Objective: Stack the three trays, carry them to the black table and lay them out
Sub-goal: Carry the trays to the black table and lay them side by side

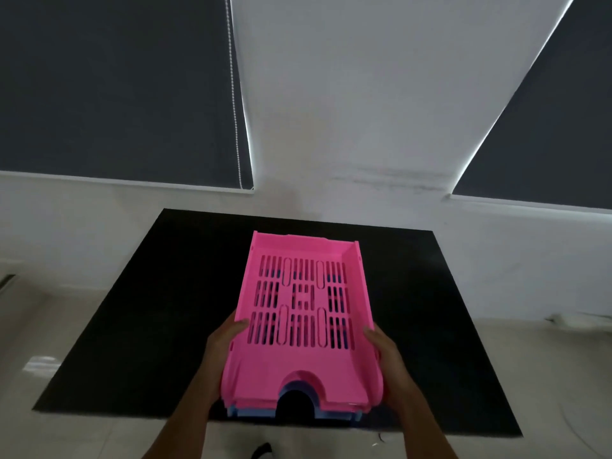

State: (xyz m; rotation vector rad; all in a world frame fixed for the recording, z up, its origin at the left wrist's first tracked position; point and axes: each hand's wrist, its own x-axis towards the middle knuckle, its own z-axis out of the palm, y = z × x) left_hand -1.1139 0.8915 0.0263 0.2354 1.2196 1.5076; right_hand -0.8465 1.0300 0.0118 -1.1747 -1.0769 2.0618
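Stack of trays held over the black table, centre frame. Pink tray on top, slotted floor facing up, open scooped end toward 6 o'clock, closed back wall toward 12. Under it a blue tray edge peeks out at the near end, from 7 to 5 o'clock of the stack; a purplish rim shows inside the scoop cutout, and dark blue shows through the pink slots. Cannot tell exactly how many trays sit underneath, or whether the stack touches the table or is just above it.

Left hand grips the stack's left side wall, at 9 o'clock of the pink tray, thumb laid over the top rim, the other fingers hidden below. Right hand mirrors it on the right side wall at 3 o'clock, thumb on top of the rim, fingers wrapped under and out of sight. Both hands clamped on the stack, not spread.

Both forearms come in from 6 o'clock. Table is a dark rectangle against a white wall at 12 o'clock. Dark roller blinds at 10 o'clock and 2 o'clock, with a bead chain hanging beside the left one. Pale floor around the table at 7 and 4 o'clock.
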